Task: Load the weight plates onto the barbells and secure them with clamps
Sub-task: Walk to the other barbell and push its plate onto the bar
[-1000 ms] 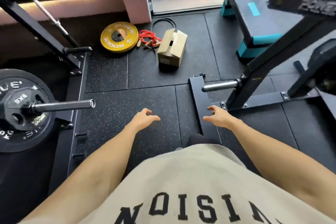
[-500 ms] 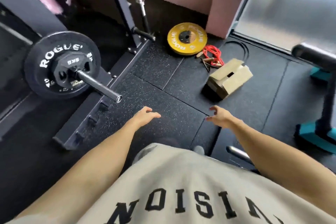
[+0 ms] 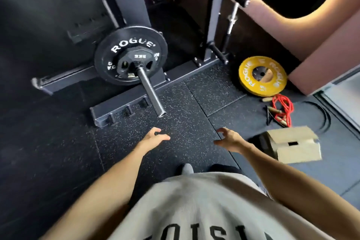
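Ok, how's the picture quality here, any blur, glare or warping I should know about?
Head view: motion blur smears the cardboard box and the left edge; the black Rogue plate lettering stays readable; wide-angle lens bends the rack uprights; bright daylight washes the pink wall and glints on the barbell sleeve.

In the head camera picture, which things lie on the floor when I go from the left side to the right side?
Black plates on the barbell sleeve → left hand → right hand → yellow plate → red jump rope → cardboard box. The hands hang above the floor and hold nothing.
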